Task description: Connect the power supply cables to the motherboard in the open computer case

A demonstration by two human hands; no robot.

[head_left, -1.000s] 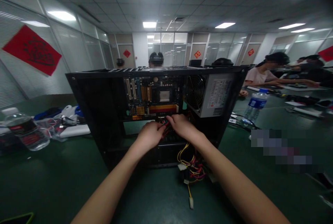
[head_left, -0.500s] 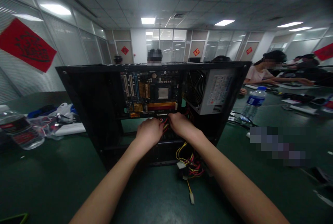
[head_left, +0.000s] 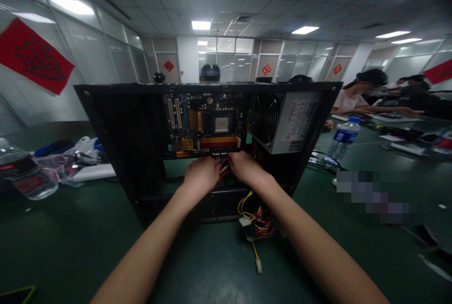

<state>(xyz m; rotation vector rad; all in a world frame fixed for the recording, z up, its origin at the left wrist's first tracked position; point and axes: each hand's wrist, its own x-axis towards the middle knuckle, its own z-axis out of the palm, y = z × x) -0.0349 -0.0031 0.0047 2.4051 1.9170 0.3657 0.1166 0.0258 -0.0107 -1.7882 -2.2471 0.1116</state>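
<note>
An open black computer case [head_left: 116,139] stands on the green table, its motherboard [head_left: 203,127] and power supply [head_left: 282,123] facing me. My left hand [head_left: 200,175] and my right hand [head_left: 246,168] meet just below the motherboard's lower edge. Both are closed around a bundle of red, yellow and black power cables [head_left: 223,168], fingertips hidden. More of these cables [head_left: 256,219] spill out of the case onto the table, ending in a white connector [head_left: 259,266].
A water bottle [head_left: 21,172] and plastic bags lie at the left. Another bottle [head_left: 342,140] stands right of the case beside black cords. Other people sit at tables behind and to the right. A phone's corner [head_left: 14,294] shows at the bottom left.
Both hands have shifted slightly up toward the motherboard's edge and stay closed on the cable bundle. My view has moved a little; the case looks slightly closer.
</note>
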